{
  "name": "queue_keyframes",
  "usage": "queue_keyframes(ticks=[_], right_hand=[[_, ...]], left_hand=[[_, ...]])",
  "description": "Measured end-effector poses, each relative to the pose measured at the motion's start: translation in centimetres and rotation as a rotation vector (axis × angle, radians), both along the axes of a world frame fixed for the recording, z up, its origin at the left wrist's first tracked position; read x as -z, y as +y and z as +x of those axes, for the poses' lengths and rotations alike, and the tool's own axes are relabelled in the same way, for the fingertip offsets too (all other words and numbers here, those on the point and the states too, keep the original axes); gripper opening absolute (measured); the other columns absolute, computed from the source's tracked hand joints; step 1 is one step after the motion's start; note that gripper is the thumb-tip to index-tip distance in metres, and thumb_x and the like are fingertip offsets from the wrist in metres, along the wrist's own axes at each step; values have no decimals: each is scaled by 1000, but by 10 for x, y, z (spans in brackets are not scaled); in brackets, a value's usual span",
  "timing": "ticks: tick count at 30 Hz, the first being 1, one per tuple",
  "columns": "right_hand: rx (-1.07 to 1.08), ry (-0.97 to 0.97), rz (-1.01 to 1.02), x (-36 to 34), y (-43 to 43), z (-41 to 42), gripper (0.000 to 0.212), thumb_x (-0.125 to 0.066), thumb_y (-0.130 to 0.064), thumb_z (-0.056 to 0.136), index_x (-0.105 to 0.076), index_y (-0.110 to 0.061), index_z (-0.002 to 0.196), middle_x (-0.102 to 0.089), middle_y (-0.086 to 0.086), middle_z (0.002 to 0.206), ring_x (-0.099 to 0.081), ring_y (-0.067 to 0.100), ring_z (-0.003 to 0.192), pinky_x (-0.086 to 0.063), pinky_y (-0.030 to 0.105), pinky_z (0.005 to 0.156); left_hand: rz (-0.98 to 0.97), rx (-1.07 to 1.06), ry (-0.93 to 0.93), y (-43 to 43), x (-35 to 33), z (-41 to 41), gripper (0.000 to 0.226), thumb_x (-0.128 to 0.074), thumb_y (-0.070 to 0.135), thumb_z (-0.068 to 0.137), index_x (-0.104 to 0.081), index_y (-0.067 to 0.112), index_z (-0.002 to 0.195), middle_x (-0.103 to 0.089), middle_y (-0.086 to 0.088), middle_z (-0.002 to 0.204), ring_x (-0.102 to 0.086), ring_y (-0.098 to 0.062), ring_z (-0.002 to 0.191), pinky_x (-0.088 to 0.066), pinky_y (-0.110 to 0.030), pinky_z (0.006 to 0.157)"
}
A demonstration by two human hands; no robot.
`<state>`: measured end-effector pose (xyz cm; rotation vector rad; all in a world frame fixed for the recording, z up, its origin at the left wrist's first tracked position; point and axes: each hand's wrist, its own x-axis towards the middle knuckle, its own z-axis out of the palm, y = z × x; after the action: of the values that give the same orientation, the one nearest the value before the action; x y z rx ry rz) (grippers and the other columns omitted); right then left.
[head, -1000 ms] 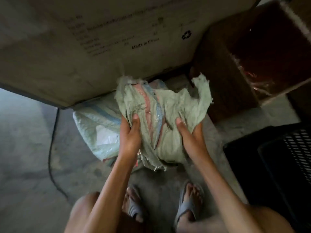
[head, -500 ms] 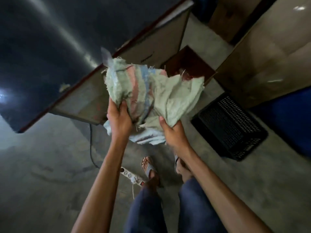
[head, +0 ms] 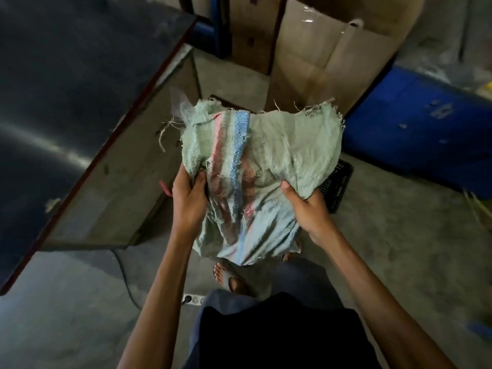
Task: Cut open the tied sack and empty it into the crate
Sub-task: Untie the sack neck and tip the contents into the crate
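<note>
A pale green woven sack (head: 269, 166) with a pink and a blue stripe hangs in the air in front of me, its frayed open edge turned up and away. My left hand (head: 187, 202) grips its left side. My right hand (head: 308, 211) grips its right side. The black slatted crate (head: 336, 187) stands on the floor behind the sack, and only its right corner shows. The sack's contents are hidden.
A dark table top (head: 80, 102) with a reddish edge fills the left. Brown cardboard boxes (head: 327, 57) stand at the back, a blue container (head: 415, 134) at the right. A power strip (head: 193, 299) and a black cable (head: 125, 278) lie on the concrete floor by my sandalled foot (head: 229, 278).
I have risen from a crouch and lifted the sack off the floor with both hands. It now hangs over the crate, which it mostly hides.
</note>
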<state>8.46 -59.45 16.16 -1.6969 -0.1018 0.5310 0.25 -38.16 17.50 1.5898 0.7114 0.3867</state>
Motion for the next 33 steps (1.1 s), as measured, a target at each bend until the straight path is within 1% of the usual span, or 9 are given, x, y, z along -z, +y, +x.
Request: queue_keyframes(ticks=[6, 13, 17, 19, 22, 23, 26, 30, 33], right_hand=[[203, 24, -127, 50, -82, 41, 45, -58, -17, 97, -48, -14, 141, -53, -11, 135, -46, 12, 134, -34, 7, 105], [193, -53, -258, 129, -176, 144, 45, -59, -22, 97, -47, -35, 138, -52, -16, 141, -42, -10, 132, -33, 23, 114], [98, -71, -341, 216, -198, 201, 50, -52, -37, 98, -39, -33, 146, -44, -10, 150, -37, 1, 140, -31, 36, 119], [50, -155, -456, 268, -200, 228, 56, -46, -47, 98, -38, -25, 149, -40, -1, 155, -33, 13, 145, -24, 40, 121], [29, -250, -683, 358, -195, 271, 69, -35, -58, 97, -41, -11, 148, -37, 20, 153, -30, 32, 144, -12, 36, 123], [24, -260, -745, 394, -190, 286, 72, -30, -60, 97, -45, -8, 145, -40, 25, 150, -34, 37, 140, -20, 41, 121], [7, -273, -867, 514, -179, 321, 69, -27, -53, 97, -60, -1, 130, -53, 30, 133, -51, 44, 122, -42, 47, 104], [-328, 100, -1063, 652, -199, 340, 66, -24, -51, 101, -57, -2, 132, -47, 26, 143, -46, 41, 130, -35, 44, 109], [-315, 416, -993, 705, -224, 339, 60, -42, -46, 99, -49, -3, 140, -43, 23, 150, -45, 36, 135, -37, 35, 108]], left_hand=[[-69, 163, 158, -86, 59, 74, 40, -45, 2, 105, -52, 9, 144, -62, -4, 138, -58, -22, 129, -44, -51, 114], [-9, 378, 226, -185, 126, 214, 38, -53, 24, 103, -43, 15, 138, -65, 2, 121, -66, -20, 115, -54, -55, 99], [127, 392, 241, -219, 216, 289, 55, -56, 1, 98, -28, 11, 144, -55, 21, 119, -60, 16, 106, -52, -39, 99], [235, 378, 270, -231, 269, 318, 64, -57, -2, 93, -28, 9, 149, -56, 12, 130, -58, 9, 118, -44, -31, 109], [459, 358, 381, -237, 359, 352, 75, -59, 0, 89, -29, 11, 157, -43, -13, 155, -44, -25, 141, 4, 3, 112], [577, 378, 408, -235, 393, 364, 74, -57, 2, 88, -32, 13, 157, -36, -16, 160, -38, -28, 146, 6, -2, 115], [958, 614, 508, -222, 511, 390, 60, -53, 11, 92, -45, 14, 151, -24, -21, 167, -27, -38, 153, -20, -44, 124], [805, 1071, 943, -202, 645, 417, 63, -46, 55, 93, -61, 11, 135, -60, -21, 142, -55, -36, 134, -41, -40, 110], [600, 1180, 1084, -201, 688, 426, 53, -49, 42, 104, -60, 3, 139, -57, -24, 145, -53, -35, 136, -42, -36, 109]])
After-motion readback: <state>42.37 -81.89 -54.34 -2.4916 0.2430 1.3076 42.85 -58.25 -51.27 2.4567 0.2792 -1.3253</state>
